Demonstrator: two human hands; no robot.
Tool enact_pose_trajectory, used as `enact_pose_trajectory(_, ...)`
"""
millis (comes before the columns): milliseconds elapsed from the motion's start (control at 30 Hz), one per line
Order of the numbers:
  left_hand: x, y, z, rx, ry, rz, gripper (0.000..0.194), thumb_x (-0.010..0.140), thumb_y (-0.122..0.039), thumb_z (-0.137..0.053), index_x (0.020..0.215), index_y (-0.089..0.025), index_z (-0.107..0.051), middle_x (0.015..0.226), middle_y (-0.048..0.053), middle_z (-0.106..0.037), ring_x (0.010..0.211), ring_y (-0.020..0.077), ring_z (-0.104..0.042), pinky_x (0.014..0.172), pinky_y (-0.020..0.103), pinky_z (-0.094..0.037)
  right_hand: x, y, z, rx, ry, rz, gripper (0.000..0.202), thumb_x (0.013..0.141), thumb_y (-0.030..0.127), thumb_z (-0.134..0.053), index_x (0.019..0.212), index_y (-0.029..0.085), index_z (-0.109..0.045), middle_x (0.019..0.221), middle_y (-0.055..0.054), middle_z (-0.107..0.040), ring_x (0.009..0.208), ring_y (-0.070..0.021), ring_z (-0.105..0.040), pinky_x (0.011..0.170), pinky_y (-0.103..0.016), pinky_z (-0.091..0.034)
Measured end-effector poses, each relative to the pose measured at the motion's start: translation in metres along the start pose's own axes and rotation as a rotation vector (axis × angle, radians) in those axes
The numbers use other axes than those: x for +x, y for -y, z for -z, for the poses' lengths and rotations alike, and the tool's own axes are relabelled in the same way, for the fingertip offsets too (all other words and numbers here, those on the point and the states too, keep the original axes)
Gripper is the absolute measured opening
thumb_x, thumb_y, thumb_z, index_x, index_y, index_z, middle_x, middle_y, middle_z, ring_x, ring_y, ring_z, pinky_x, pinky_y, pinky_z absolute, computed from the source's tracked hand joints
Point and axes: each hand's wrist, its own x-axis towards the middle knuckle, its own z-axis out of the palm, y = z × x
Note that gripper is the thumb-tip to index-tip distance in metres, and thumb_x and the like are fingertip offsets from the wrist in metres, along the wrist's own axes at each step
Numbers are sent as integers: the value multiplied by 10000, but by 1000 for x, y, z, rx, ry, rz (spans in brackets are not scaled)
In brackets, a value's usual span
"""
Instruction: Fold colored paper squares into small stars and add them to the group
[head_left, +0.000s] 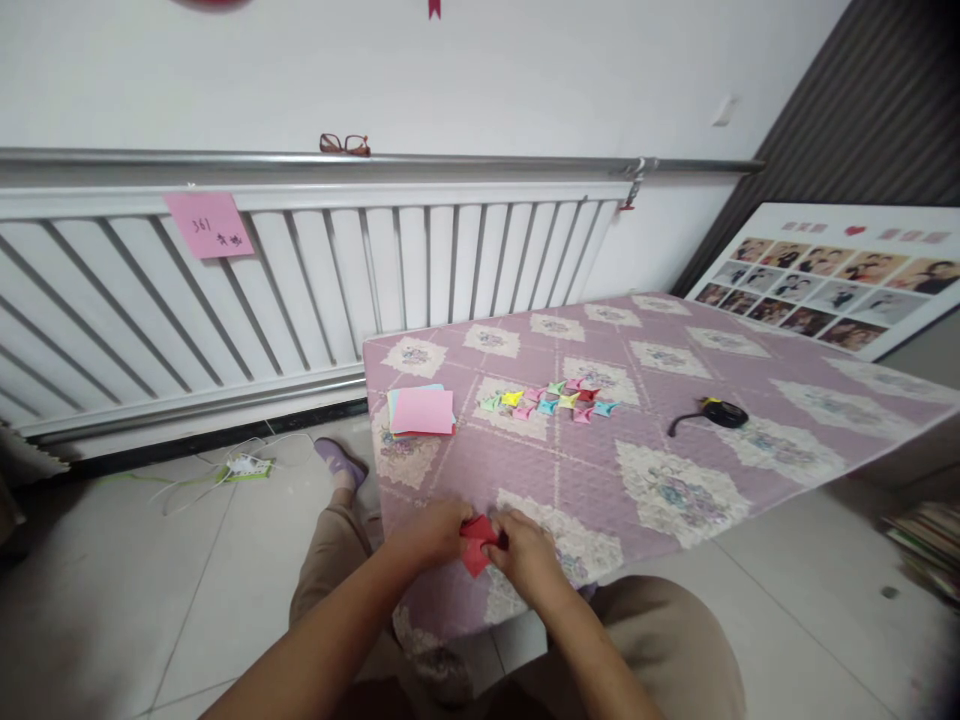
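A small folded piece of red paper [477,556] is pinched between my two hands over the near end of the table. My left hand [439,528] grips its left edge, fingers closed. On the other side, my right hand [525,550] holds the right edge between thumb and fingers. Beyond the hands, a stack of coloured paper sheets [423,410], pink on top, lies near the table's left edge. Right of the stack sit several small folded paper pieces [547,406] in yellow, green, pink, blue and red, close together in rows.
The table [510,470] has a purple floral cloth. A black corded object [724,412] lies on its right side. A white radiator [300,290] runs behind, with glasses [345,145] on the pipe above. A photo board [825,275] leans at the right. A power strip [247,469] is on the floor.
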Motion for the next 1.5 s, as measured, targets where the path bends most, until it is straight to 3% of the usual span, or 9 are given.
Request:
enact_pose_trajectory(200,-3,5,-1,2,-22,2,65,734,-194,-580,787,-173,-611,770,-11,-622,680,136,-519,561,227,-324,3,1,4,86,73,80,71,725,148,-580,740,216,-590,693,62,-608,665,-120,-544,636,-222,-323)
enact_pose_trajectory(333,-10,5,3,21,-85,-23,70,793,-202,-552,835,-179,-603,767,-27,-615,678,125,-534,566,219,-342,8,8,14,101,91,171,117,740,113,-561,732,218,-611,691,56,-611,666,-120,-542,634,-217,-343)
enact_pose_trajectory(500,-23,2,7,149,-270,-75,104,874,-163,-490,924,-185,-578,948,22,-592,884,167,-533,759,267,-393,8,20,25,-3,-40,277,89,822,162,-556,806,210,-629,841,-25,-602,873,-194,-498,817,-315,-317)
enact_pose_trajectory(667,-32,12,-17,322,-333,-152,159,939,-191,-443,864,-193,-583,927,56,-578,902,211,-513,808,345,-387,-2,14,5,-234,-165,470,113,865,163,-533,816,200,-628,819,-43,-591,838,-201,-464,870,-364,-289)
enact_pose_trajectory(800,-36,22,-40,399,-340,-203,183,959,-222,-429,867,-205,-586,895,44,-581,872,204,-515,779,339,-392,-11,1,-17,-219,-148,471,109,856,150,-548,806,210,-624,813,-33,-588,832,-198,-458,863,-359,-297)
enact_pose_trajectory(933,-38,24,-51,433,-364,-199,146,950,-236,-461,872,-203,-580,906,35,-586,863,204,-515,768,346,-396,-13,-7,-26,-165,-128,458,113,785,106,-617,809,217,-617,811,-18,-589,819,-193,-465,821,-345,-315)
enact_pose_trajectory(1267,-41,19,-47,381,-356,-131,122,927,-253,-512,843,-214,-592,890,5,-607,850,192,-531,752,333,-403,-9,-9,-25,34,-74,516,176,723,89,-675,822,221,-615,824,-9,-590,829,-191,-478,818,-344,-342)
enact_pose_trajectory(1500,-57,10,-43,194,-361,26,70,854,-176,-579,848,-217,-636,921,13,-619,887,197,-525,805,336,-389,-7,-11,-26,101,-47,505,176,738,104,-689,841,233,-629,840,-5,-604,841,-193,-501,830,-353,-343)
